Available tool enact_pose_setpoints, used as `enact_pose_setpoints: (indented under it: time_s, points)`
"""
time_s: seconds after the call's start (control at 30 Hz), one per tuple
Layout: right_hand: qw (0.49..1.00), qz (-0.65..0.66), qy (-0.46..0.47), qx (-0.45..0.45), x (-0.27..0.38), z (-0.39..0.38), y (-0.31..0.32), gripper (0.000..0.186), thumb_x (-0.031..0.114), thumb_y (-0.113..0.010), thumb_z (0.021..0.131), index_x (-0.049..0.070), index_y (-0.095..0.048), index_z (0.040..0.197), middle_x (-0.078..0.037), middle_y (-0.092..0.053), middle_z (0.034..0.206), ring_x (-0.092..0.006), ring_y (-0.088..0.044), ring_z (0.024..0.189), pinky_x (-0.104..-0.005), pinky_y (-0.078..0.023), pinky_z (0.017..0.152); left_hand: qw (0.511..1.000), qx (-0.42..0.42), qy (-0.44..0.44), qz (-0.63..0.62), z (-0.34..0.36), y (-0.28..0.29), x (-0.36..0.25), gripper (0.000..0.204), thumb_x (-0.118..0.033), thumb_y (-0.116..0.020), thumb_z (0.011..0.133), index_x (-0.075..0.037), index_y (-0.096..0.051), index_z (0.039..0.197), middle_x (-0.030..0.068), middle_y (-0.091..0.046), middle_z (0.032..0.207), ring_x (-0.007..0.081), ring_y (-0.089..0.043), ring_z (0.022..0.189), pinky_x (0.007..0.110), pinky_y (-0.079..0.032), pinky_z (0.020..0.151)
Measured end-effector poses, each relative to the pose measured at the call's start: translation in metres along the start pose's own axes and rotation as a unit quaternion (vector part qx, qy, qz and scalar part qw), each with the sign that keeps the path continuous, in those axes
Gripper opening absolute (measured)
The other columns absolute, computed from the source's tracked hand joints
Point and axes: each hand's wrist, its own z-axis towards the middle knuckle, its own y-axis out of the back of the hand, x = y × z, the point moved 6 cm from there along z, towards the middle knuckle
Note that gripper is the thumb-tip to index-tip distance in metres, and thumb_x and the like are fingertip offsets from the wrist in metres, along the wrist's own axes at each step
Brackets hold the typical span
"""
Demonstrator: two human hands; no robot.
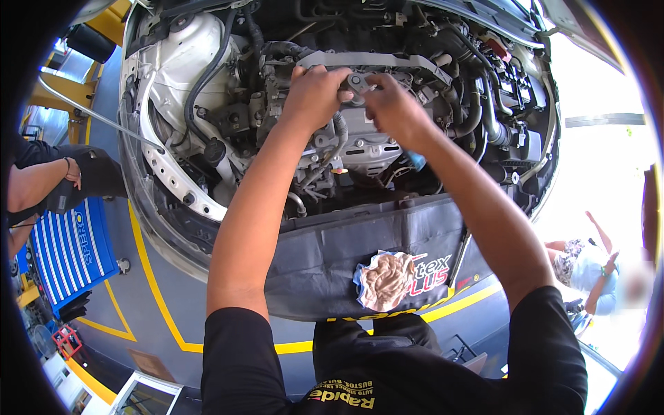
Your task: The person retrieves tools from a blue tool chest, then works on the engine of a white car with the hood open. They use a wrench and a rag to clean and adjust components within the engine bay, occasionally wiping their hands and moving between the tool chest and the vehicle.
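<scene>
Above the middle of the engine (366,128), both my hands meet at a small grey part with a round top (357,81). My left hand (315,97) has its thumb and fingers closed on the part's left side. From the right, my right hand (398,114) comes up to it with curled fingers, slightly blurred. What those fingers hold, if anything, is hidden. A light-blue object (416,160) shows just below my right hand, too small to make out. An oil dipstick handle (339,171), yellow-orange, sticks out at the engine's front.
A crumpled rag (386,280) lies on the black fender cover (311,259) over the car's front edge. A prop rod (104,117) slants up at the left. Beyond stands a blue tool cabinet (72,256), beside a person (59,173). Another person (588,270) is at the right.
</scene>
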Motion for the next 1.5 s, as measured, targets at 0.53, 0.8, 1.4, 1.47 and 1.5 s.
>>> enact_pose_setpoints:
  time_s: [0.53,0.8,1.4,1.47,1.5]
  points:
    - [0.945,-0.281,0.116,0.12,0.015,0.02,-0.032,0.064,0.013,-0.07,0.089,-0.013,-0.041,0.139,-0.029,-0.073,0.1,-0.0439,-0.075,0.102,-0.0485,-0.059,0.089,0.998,-0.058,-0.035,0.008,0.0,-0.011,0.016,0.05,-0.025,-0.08,0.086,-0.01,-0.069,0.132,0.0152,-0.072,0.106,0.0366,-0.066,0.108,0.05,-0.042,0.098]
    - [0.853,-0.41,0.268,0.179,0.042,0.034,0.011,0.044,0.02,-0.073,0.09,0.006,-0.065,0.131,-0.021,-0.076,0.113,-0.0388,-0.074,0.109,-0.0486,-0.06,0.088,0.999,-0.039,-0.008,-0.005,-0.008,0.001,0.016,0.042,-0.025,-0.083,0.085,-0.01,-0.072,0.123,0.0149,-0.071,0.1,0.0374,-0.064,0.104,0.05,-0.042,0.095]
    - [0.912,-0.375,0.151,0.07,0.048,0.047,-0.004,0.034,0.022,-0.078,0.091,0.012,-0.077,0.123,-0.005,-0.078,0.119,-0.0251,-0.073,0.117,-0.0457,-0.06,0.092,0.996,-0.048,0.061,-0.036,-0.006,-0.011,0.026,0.031,-0.024,-0.073,0.093,-0.01,-0.073,0.121,0.0091,-0.074,0.119,0.031,-0.061,0.117,0.045,-0.039,0.106]
    - [0.887,-0.421,0.177,0.061,0.048,0.052,-0.006,0.028,0.023,-0.076,0.093,0.017,-0.081,0.12,-0.004,-0.076,0.13,-0.0243,-0.071,0.121,-0.0512,-0.056,0.098,0.995,-0.044,0.079,-0.031,-0.006,-0.016,0.031,0.03,-0.024,-0.073,0.094,-0.009,-0.073,0.12,0.0086,-0.074,0.121,0.0316,-0.06,0.12,0.045,-0.038,0.107]
    - [0.909,-0.384,0.146,0.067,0.044,0.055,-0.006,0.027,0.022,-0.079,0.09,0.017,-0.082,0.117,-0.003,-0.077,0.127,-0.0234,-0.072,0.12,-0.0468,-0.057,0.096,0.996,-0.055,0.07,-0.017,-0.007,-0.017,0.033,0.03,-0.023,-0.073,0.093,-0.009,-0.073,0.119,0.0098,-0.073,0.121,0.0321,-0.06,0.121,0.045,-0.038,0.107]
